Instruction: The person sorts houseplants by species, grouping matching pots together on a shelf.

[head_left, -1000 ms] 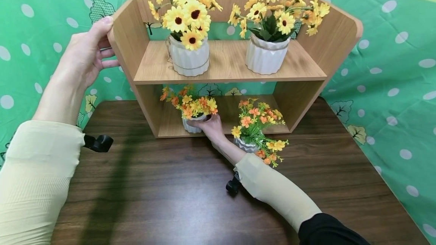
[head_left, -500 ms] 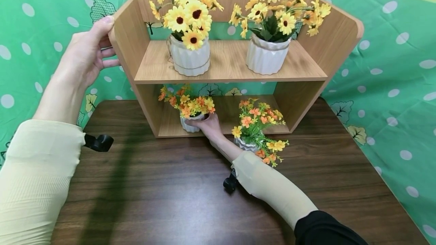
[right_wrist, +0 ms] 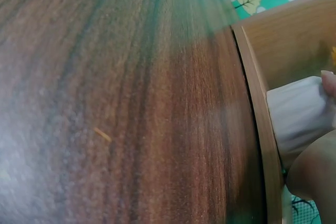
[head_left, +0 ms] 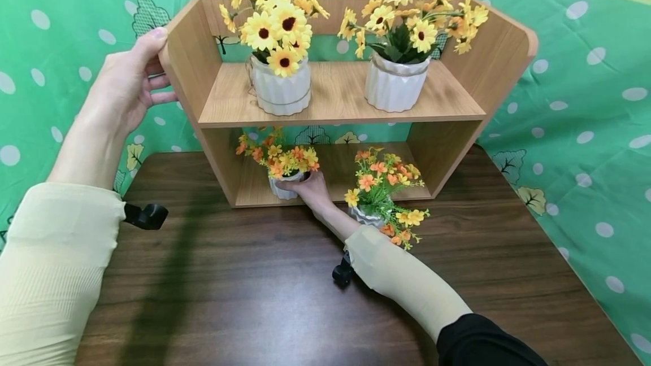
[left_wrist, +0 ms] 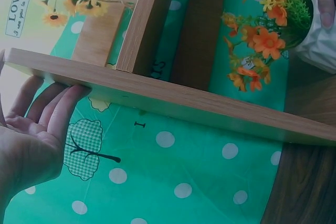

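A two-tier wooden shelf (head_left: 343,119) stands on the dark table. My left hand (head_left: 124,86) holds its left side panel, thumb at the front edge; in the left wrist view the fingertips (left_wrist: 79,92) touch the panel's outer face. On the lower tier, toward the left, sits a flowerpot (head_left: 285,186) with orange and yellow flowers. My right hand (head_left: 311,188) grips this pot from its right side; the far fingers are hidden. In the right wrist view the white pot (right_wrist: 302,114) rests close to the board's front edge. Another orange-flowered pot (head_left: 367,217) stands in front of the shelf, beside my right forearm.
On the upper tier stand two white pots of yellow daisies, a left one (head_left: 281,86) and a right one (head_left: 396,85). A green dotted cloth (head_left: 585,157) hangs behind and beside the table (head_left: 244,298). A small orange sliver (right_wrist: 103,135) lies on the tabletop.
My right hand and the pot it grips have shifted slightly left on the lower tier. My left hand keeps its place on the shelf side.
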Action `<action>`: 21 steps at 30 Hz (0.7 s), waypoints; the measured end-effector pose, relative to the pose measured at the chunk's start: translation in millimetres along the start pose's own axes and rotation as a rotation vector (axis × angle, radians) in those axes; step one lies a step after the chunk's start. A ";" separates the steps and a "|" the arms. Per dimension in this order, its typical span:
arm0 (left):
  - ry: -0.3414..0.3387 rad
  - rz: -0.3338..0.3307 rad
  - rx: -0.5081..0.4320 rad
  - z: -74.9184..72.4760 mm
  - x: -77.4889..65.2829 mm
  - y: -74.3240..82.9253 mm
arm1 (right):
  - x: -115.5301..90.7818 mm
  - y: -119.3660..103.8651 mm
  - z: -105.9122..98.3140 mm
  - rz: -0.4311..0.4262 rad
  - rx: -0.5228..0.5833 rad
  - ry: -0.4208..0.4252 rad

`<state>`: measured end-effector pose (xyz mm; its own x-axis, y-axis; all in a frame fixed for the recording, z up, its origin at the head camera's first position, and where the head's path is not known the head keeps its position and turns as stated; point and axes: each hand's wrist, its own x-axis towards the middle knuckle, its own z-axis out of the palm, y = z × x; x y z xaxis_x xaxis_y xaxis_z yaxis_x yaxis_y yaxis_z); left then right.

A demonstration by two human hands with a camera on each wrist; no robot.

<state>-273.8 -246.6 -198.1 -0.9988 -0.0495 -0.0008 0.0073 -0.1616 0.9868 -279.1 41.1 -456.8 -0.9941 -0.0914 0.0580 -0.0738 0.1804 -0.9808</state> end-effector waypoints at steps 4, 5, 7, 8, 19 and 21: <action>-0.005 0.003 -0.018 -1.0 0.8 -0.5 | 1.1 0.7 0.8 -0.005 -0.006 0.004; -0.007 0.003 -0.023 -1.1 1.0 -0.6 | 1.2 0.7 0.8 -0.006 -0.011 0.005; -0.009 0.003 -0.031 -0.9 1.2 -0.6 | 1.2 0.8 0.7 -0.008 -0.014 0.006; -0.012 0.003 -0.033 -0.8 1.3 -0.6 | 1.3 0.9 0.7 -0.009 -0.014 0.006; -0.015 0.009 -0.033 -1.0 2.2 -0.9 | 1.1 3.3 -0.4 -0.014 -0.039 -0.014; -0.015 0.007 -0.035 -1.0 2.6 -0.7 | 0.8 3.8 -0.9 -0.007 -0.046 -0.020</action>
<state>-276.3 -247.5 -199.0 -0.9993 -0.0356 0.0089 0.0157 -0.1957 0.9805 -280.2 42.6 -460.3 -0.9918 -0.1126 0.0605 -0.0847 0.2245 -0.9708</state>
